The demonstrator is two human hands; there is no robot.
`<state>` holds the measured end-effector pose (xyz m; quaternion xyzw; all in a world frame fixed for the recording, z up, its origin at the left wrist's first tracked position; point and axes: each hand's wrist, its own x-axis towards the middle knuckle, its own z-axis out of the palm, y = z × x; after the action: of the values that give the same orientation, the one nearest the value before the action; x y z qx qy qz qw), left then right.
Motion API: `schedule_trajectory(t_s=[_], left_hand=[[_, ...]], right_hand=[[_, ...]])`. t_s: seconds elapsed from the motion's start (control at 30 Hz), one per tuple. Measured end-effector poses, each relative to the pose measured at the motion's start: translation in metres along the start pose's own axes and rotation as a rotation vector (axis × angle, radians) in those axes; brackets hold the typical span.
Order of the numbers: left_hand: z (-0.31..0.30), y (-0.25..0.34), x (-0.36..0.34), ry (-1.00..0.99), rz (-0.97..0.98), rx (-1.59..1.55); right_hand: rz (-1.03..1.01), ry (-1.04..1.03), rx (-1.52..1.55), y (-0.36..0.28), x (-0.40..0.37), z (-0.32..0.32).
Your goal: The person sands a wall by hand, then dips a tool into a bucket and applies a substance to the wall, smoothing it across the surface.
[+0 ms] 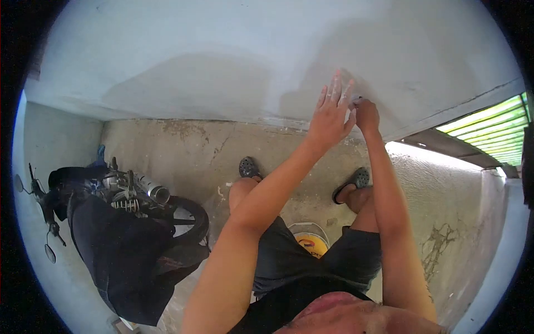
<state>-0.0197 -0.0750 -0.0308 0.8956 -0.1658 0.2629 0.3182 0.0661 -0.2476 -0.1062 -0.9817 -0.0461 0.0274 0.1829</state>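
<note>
Both my hands are raised against a pale grey plastered wall (222, 61). My left hand (331, 111) lies flat on the wall with its fingers stretched out and dusted white. My right hand (367, 115) is just to its right, touching it, with the fingers curled shut. A small pale object (356, 99) peeks out at the top of that fist, pressed to the wall; what it is I cannot make out. A darker, damp-looking patch (183, 83) spreads over the wall left of the hands.
A motorcycle (128, 195), partly under a dark cover (122, 256), stands on the left of the cracked concrete floor (189, 150). A round yellow-topped container (311, 240) sits between my sandalled feet. A green slatted opening (492, 131) is at the right.
</note>
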Motion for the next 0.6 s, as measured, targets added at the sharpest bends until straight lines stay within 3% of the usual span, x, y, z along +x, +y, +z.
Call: schedule_trajectory(t_s=[0.07, 0.13, 0.27, 0.33, 0.37, 0.43, 0.53, 0.6], left_hand=[[-0.001, 0.002, -0.003, -0.005, -0.013, 0.005], [-0.002, -0.001, 0.001, 0.010, -0.006, 0.008], [-0.005, -0.002, 0.001, 0.002, -0.054, 0.024], [-0.007, -0.001, 0.001, 0.035, -0.015, 0.018], [-0.008, 0.000, -0.002, 0.035, -0.026, 0.017], [-0.009, -0.002, 0.001, 0.029, -0.029, 0.024], [-0.011, -0.002, 0.000, 0.017, -0.053, 0.031], [-0.014, -0.005, 0.001, 0.031, -0.058, 0.029]], right_hand=[[-0.056, 0.040, 0.068, 0.000, -0.003, 0.003], [0.043, -0.012, -0.077, 0.014, 0.008, 0.024], [-0.024, -0.040, -0.176, 0.008, 0.014, 0.030], [-0.186, 0.148, 0.225, -0.004, 0.003, 0.018], [-0.189, 0.138, 0.221, -0.002, 0.001, 0.021], [-0.085, -0.006, -0.122, -0.006, 0.002, 0.021], [-0.041, -0.033, 0.022, -0.042, -0.010, -0.012], [-0.139, 0.041, 0.072, -0.032, 0.002, 0.009]])
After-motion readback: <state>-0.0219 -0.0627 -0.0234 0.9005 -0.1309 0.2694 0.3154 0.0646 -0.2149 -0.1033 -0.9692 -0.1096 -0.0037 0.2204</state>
